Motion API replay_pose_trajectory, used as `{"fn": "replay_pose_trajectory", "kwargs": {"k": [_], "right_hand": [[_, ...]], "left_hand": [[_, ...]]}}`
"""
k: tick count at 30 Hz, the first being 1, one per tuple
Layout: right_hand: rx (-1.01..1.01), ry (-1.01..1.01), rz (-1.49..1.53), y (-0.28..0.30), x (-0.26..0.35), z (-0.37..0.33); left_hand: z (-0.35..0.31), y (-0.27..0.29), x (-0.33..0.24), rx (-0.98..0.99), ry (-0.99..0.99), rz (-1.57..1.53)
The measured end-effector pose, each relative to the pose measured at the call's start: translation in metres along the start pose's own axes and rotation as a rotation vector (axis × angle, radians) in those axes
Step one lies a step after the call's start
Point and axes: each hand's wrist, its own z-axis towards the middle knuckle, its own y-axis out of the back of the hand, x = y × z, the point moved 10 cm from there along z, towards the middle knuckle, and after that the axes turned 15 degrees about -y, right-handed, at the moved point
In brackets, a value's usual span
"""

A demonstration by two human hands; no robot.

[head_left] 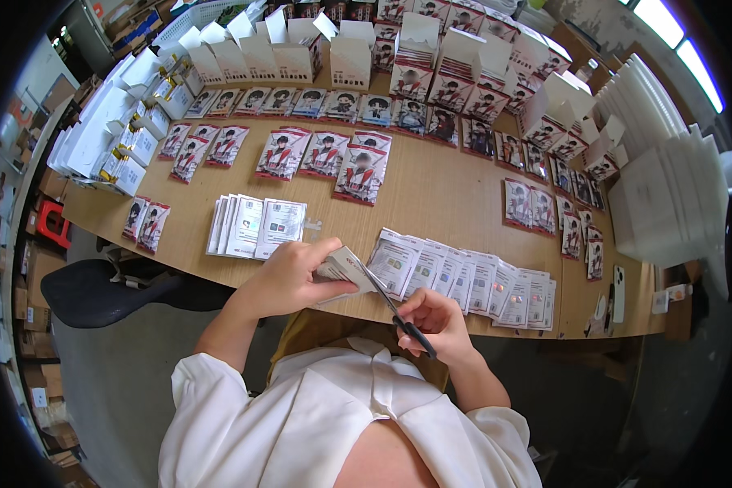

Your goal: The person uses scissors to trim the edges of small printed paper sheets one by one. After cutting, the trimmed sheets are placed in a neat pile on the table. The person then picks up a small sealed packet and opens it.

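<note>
My left hand (pixel 294 278) is closed around a small white box (pixel 346 265) held just over the table's front edge. In my right hand (pixel 437 319) is a pair of black-handled scissors (pixel 417 335), with fingers wrapped round the grips. The blades point up and away to the left and meet the box's right side; whether they cut into it I cannot tell. To the right of the box, an overlapping row of white printed packets (pixel 455 272) runs along the front edge. Left of it, beyond my left hand, lies a fanned group of similar white packets (pixel 283 224).
Red-and-white illustrated packets (pixel 361 169) lie in groups across the wooden table (pixel 431 195). White open-topped boxes (pixel 351 58) line the back and left side. Stacked translucent plastic trays (pixel 659 187) rise at the right, near a white phone (pixel 619 294). A black chair (pixel 98 293) stands at the left.
</note>
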Motion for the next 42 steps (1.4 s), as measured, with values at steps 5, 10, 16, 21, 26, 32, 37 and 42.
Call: {"fn": "replay_pose_trajectory", "kwargs": {"k": [5,10,16,21,26,32,37,42], "right_hand": [[-0.029,-0.021,-0.016,0.001,0.002,-0.002],[-0.061,-0.103,-0.038,0.005,0.005,-0.007],[0.039,-0.162,-0.045,0.004,0.003,-0.008],[-0.013,0.019,-0.075,-0.001,0.008,-0.013],[-0.060,0.086,-0.091,0.004,0.003,-0.013],[-0.038,0.055,-0.103,0.002,0.002,-0.013],[-0.095,0.052,-0.178,0.007,0.003,-0.014],[-0.146,0.017,-0.249,0.009,0.003,-0.014]], "left_hand": [[0.002,0.000,-0.002,0.011,-0.021,0.052],[0.004,-0.001,-0.008,0.096,-0.026,0.105],[0.004,-0.015,-0.018,0.297,-0.130,0.124],[0.007,-0.014,-0.021,0.160,-0.140,-0.110],[0.005,-0.023,-0.016,0.148,-0.097,-0.138],[0.000,-0.032,-0.012,0.206,-0.070,-0.077],[-0.002,-0.033,-0.007,0.213,-0.044,0.025],[-0.002,-0.033,-0.004,0.261,0.022,0.091]]}}
